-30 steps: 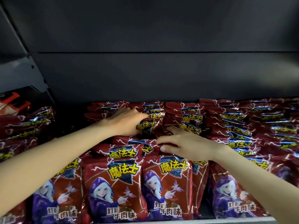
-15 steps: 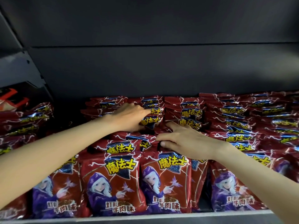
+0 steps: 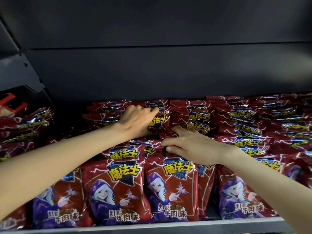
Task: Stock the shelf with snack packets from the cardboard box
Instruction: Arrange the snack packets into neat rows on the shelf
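Left hand point(image 3: 135, 121) grips an upright, forward-facing snack packet point(image 3: 157, 123) mid-row; right hand point(image 3: 190, 146) rests spread on neighbouring packets point(image 3: 197, 125).

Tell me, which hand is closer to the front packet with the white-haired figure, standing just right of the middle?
The right hand. It rests on the packets just behind and above that front packet. The left hand reaches farther back, fingers curled over a rear stack of packets.
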`<state>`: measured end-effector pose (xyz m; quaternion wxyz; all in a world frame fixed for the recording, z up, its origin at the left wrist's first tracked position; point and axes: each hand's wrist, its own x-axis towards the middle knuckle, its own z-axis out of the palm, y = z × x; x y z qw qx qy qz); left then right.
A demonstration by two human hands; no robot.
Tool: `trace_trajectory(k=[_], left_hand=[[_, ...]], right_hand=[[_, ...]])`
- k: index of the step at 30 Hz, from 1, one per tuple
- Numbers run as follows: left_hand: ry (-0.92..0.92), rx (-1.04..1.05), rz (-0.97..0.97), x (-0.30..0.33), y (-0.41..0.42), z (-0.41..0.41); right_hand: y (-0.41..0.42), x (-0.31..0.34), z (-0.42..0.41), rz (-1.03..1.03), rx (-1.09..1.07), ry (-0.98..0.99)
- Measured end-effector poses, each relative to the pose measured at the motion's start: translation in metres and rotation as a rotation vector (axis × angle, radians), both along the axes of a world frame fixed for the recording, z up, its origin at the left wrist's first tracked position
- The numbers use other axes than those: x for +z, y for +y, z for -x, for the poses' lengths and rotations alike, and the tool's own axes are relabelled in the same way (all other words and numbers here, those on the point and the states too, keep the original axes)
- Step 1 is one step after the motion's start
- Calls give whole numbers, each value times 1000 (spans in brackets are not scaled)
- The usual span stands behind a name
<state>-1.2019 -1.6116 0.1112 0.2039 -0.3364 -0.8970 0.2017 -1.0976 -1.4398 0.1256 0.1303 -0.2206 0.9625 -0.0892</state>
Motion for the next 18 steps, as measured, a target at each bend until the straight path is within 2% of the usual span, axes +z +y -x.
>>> trace_trajectory(k=[8,11,15,18], left_hand=[[17,-39,62,-11,1,2],[27,-123,-42,-10,-5,8],[-279,-142,-240,18,-17,19],[-328,-118,-263,25,-20,23]], right_hand=[[-1,0,1,-11,2,0],[0,1,2,-11,7,-10],[5,0,8,17,31,-32],[10,-3,10,69,55,-15]])
